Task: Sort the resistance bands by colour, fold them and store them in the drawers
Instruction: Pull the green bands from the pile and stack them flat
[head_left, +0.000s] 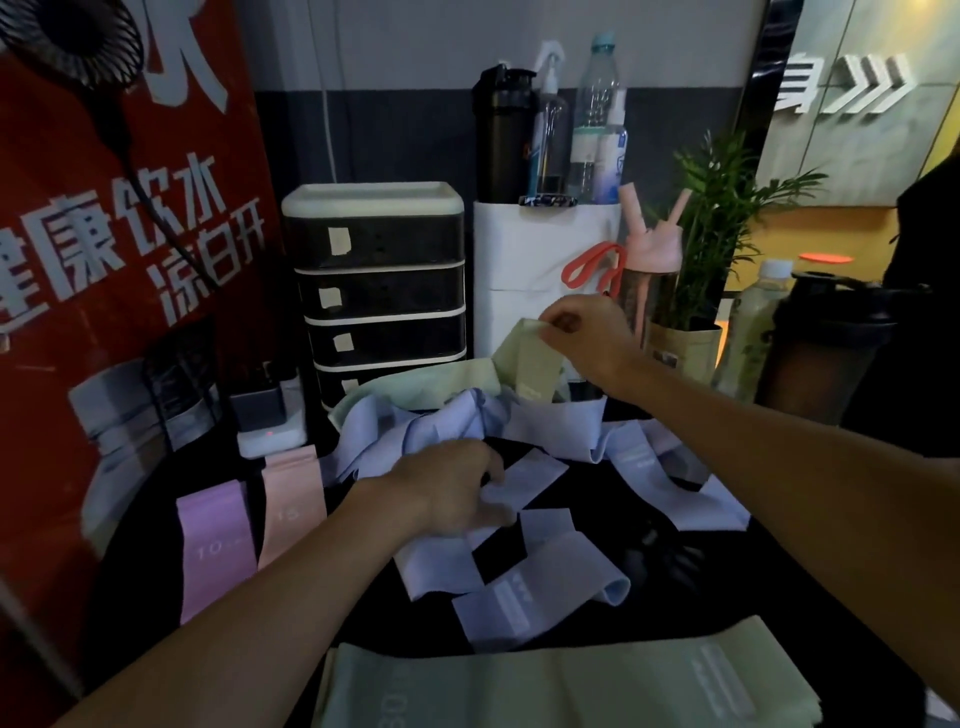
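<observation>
Right fingers (558, 319) pinch green band (535, 364); left fingers (485, 470) grip blue band (524, 480); drawer unit (382, 291) closed, contents hidden.

bands (545, 426) on table (667, 566), drawers (379, 291) behind — plant (719, 208) rightward

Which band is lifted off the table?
The pale green band pinched by the right hand; every other band lies on the table.

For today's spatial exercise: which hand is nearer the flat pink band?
Left. The left hand is just right of the pink band; the right hand pinches a green band farther back.
</observation>
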